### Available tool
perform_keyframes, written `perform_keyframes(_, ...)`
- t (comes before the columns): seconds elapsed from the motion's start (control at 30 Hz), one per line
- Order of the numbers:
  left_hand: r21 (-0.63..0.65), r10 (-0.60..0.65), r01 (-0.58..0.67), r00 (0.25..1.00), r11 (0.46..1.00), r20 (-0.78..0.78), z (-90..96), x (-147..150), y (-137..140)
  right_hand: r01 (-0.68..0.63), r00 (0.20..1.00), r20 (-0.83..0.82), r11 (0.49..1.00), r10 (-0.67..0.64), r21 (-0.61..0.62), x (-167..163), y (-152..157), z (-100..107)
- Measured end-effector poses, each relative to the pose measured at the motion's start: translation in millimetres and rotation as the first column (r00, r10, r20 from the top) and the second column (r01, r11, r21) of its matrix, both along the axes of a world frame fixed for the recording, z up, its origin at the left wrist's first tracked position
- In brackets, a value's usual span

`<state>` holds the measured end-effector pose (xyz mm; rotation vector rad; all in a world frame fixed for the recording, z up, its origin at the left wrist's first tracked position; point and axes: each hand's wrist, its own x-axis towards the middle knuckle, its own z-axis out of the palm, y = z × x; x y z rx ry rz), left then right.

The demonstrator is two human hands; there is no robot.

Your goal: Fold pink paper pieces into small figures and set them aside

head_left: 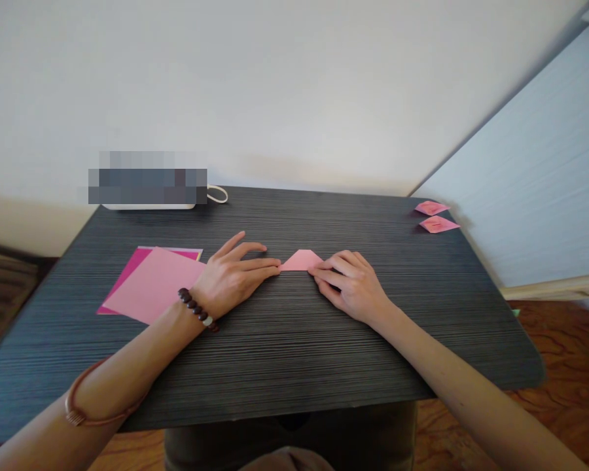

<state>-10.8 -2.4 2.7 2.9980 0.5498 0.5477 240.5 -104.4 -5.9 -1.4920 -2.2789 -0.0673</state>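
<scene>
A small folded pink sheet of paper [300, 260] lies on the dark table, its top flat and its sides sloping. My left hand [233, 271] has its thumb and forefinger together at the paper's left tip, while other fingers stick out apart. At the right end, my right hand [351, 281] pinches the paper, covering that corner with its bent fingers. Close by my left wrist is a loose stack of square paper, with a light pink sheet [152, 284] over a magenta sheet [122, 288]; my forearm hides part of it.
Two folded pink paper pieces [439, 224] sit at the table's far right corner. A blurred-out object with a white base [150, 207] and a cord loop [218, 194] stands at the back left. The dark table [275, 353] meets a pale wall behind.
</scene>
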Motion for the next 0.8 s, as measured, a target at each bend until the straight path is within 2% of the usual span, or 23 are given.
perform_keyframes(0.23, -0.021, 0.000, -0.001, 1.000, 1.000, -0.020, -2.4, -9, 2, -0.006, 1.000, -0.013, 1.000, 0.006, 0.006, 1, 0, -1)
perform_keyframes(0.33, -0.080, 0.076, -0.074, 0.997, 0.994, 0.025, 0.0, 4, -2, -0.005, 0.999, -0.039, 1.000, 0.005, 0.000, -1, 0, -2)
perform_keyframes(0.43, -0.146, 0.255, -0.244, 0.965, 0.959, 0.057, 6.5, 26, -11, 0.018, 0.997, -0.077, 1.000, -0.019, -0.017, -2, 0, -1)
perform_keyframes(0.47, -0.156, 0.279, -0.270, 0.960, 0.950, 0.036, 8.7, 33, -14, 0.030, 0.995, -0.093, 0.999, -0.033, -0.028, -2, 0, -1)
perform_keyframes(0.63, -0.164, 0.334, -0.330, 0.943, 0.929, -0.008, 8.8, 59, -18, 0.087, 0.974, -0.203, 0.992, -0.105, -0.094, 0, 14, -1)
perform_keyframes(0.8, -0.292, 0.375, -0.341, 0.924, 0.894, 0.071, -2.0, 63, -7, 0.088, 0.943, -0.311, 0.990, -0.119, -0.111, -1, 40, -5)
